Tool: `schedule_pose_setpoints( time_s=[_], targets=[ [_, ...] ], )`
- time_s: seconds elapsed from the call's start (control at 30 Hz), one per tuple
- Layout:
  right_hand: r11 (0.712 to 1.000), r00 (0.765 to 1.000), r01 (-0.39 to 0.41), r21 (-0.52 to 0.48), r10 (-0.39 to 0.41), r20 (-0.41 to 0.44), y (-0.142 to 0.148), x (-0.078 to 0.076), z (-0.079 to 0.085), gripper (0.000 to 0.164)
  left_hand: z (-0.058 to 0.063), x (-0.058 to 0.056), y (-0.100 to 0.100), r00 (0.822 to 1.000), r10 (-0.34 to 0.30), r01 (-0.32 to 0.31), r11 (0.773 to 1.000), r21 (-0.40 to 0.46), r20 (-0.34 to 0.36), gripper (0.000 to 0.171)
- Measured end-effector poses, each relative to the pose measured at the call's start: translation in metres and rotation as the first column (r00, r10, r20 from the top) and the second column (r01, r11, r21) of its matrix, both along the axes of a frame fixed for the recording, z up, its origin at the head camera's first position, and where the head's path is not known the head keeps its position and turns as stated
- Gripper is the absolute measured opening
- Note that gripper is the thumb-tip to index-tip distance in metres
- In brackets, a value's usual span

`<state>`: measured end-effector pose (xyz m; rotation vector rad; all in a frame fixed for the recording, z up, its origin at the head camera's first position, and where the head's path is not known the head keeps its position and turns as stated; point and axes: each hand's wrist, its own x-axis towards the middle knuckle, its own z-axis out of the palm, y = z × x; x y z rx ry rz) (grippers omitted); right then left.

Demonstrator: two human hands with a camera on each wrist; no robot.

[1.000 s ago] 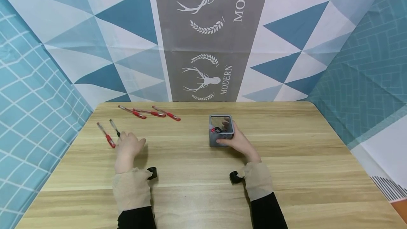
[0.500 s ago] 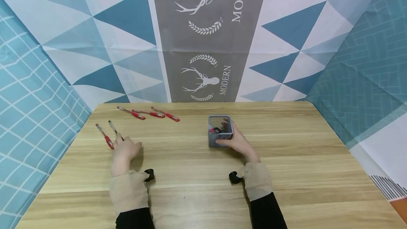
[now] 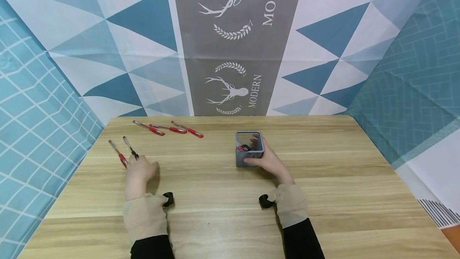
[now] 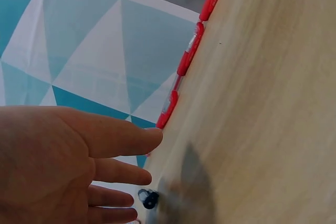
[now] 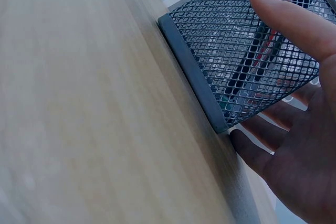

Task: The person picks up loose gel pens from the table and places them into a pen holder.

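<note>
My left hand (image 3: 140,170) is over the table at the left, its fingertips right at the near end of a black pen (image 3: 130,147). In the left wrist view the thumb and fingers extend nearly straight, with the pen's black end (image 4: 150,199) just beyond the fingertips. A red pen (image 3: 118,153) lies to the left of the black one. My right hand (image 3: 271,162) grips a square mesh pen holder (image 3: 244,160) from its right side, thumb across the near face and fingers behind. Through the mesh (image 5: 220,40), red and dark pens show inside the holder.
Several red pens (image 3: 177,130) lie along the table's back edge, left of the holder. The wooden table (image 3: 215,195) meets a patterned cloth backdrop (image 3: 230,43) behind it. Black bands (image 3: 264,201) stick out at both wrists.
My left hand has shifted slightly left and back toward me, uncovering more of the black pen's near end. The right hand and the pen holder have stayed in place.
</note>
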<state>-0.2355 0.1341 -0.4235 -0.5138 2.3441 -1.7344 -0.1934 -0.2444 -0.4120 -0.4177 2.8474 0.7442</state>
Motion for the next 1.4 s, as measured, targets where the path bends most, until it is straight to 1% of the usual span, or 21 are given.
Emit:
schedule_pose_setpoints(
  time_s=[0.33,0.47,0.6,0.83,0.93,1.1,1.23,1.4],
  targets=[
    [1.000,1.000,0.003,0.002,-0.003,-0.004,-0.0003,0.0004,-0.0003,0.088,-0.0056,0.0010,-0.0008,0.999,0.028,-0.029,0.999,-0.029,-0.020,0.063],
    [1.000,1.000,0.005,0.005,-0.005,-0.005,-0.0002,0.0001,-0.0005,0.089,-0.0065,0.0000,-0.0009,1.000,0.025,-0.026,0.998,-0.048,-0.010,0.061],
    [1.000,1.000,0.003,0.001,-0.003,-0.009,0.0001,-0.0005,-0.0006,0.089,-0.0064,-0.0006,-0.0002,1.000,0.023,-0.023,0.998,-0.053,-0.007,0.060],
    [1.000,1.000,0.000,0.000,0.000,-0.011,0.0004,-0.0005,-0.0008,0.088,-0.0056,0.0011,0.0016,0.999,0.021,-0.023,0.998,-0.057,-0.039,0.054],
    [1.000,1.000,0.003,0.004,-0.003,-0.012,0.0003,-0.0005,-0.0012,0.088,-0.0047,0.0011,0.0015,0.999,0.025,-0.027,0.998,-0.062,-0.042,0.051],
    [1.000,1.000,0.004,0.006,-0.004,-0.017,0.0005,-0.0013,-0.0018,0.089,-0.0036,0.0001,0.0011,0.998,0.050,-0.052,0.997,-0.057,-0.036,0.052],
    [1.000,1.000,-0.001,0.002,0.001,-0.019,0.0006,-0.0020,-0.0020,0.089,-0.0042,0.0005,0.0011,0.996,0.076,-0.078,0.996,-0.048,-0.046,0.051],
    [1.000,1.000,-0.007,-0.004,0.006,-0.013,0.0004,-0.0021,-0.0022,0.089,-0.0040,0.0011,0.0009,0.989,0.112,-0.118,0.991,-0.061,-0.097,0.043]
  ],
)
